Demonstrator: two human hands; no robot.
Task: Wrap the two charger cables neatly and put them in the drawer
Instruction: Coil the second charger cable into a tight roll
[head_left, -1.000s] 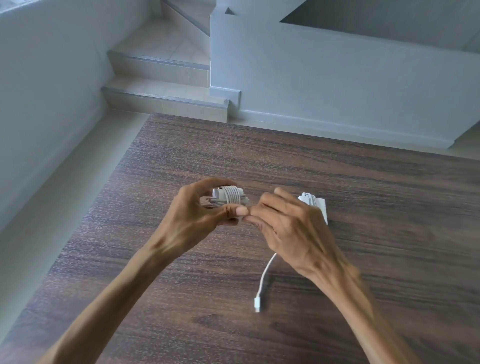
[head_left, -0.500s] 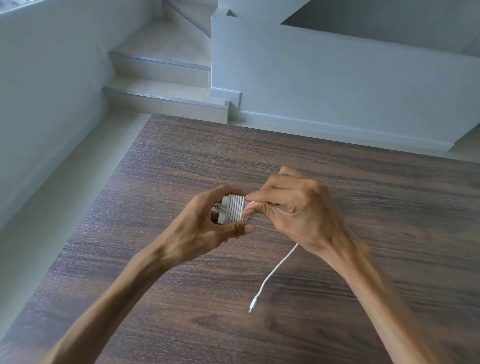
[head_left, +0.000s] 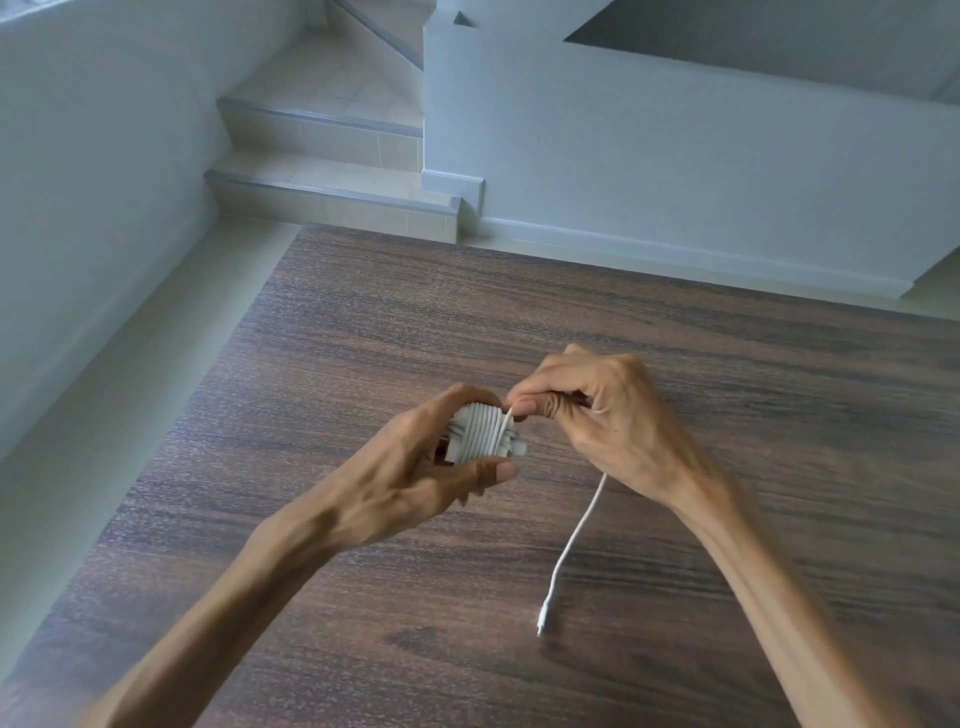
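Both hands meet over the middle of the frame, above a dark wood-grain bench (head_left: 675, 364). On the left, the left hand (head_left: 415, 478) curls round a white charger adapter (head_left: 480, 434), thumb under it at the near side and fingers arched over the far side, so that the block sits between them with its right end sticking out. White cable (head_left: 571, 545) is wound in close, parallel turns around the adapter's body, covering most of what shows of it. Just to the right, the right hand (head_left: 597, 415) has its fingers folded in, and its thumb and forefinger pinch the cable right where the last turn leaves the adapter's upper right edge; the two hands almost touch at that spot. Part of the cable is hidden behind the right hand, and the loose rest of it comes out below the wrist, hangs down toward the lower middle of the frame in a gentle curve and ends in a small connector (head_left: 541, 621) close to the bench surface; whether the tip touches the wood cannot be told. Both bare forearms come in from the lower corners of the frame. Beyond the far edge of the bench, in the upper part of the frame, lie a pale tiled floor (head_left: 130, 364), two tiled steps (head_left: 322, 182) with metal nosing at upper left, and a white low wall (head_left: 675, 156) at upper right.
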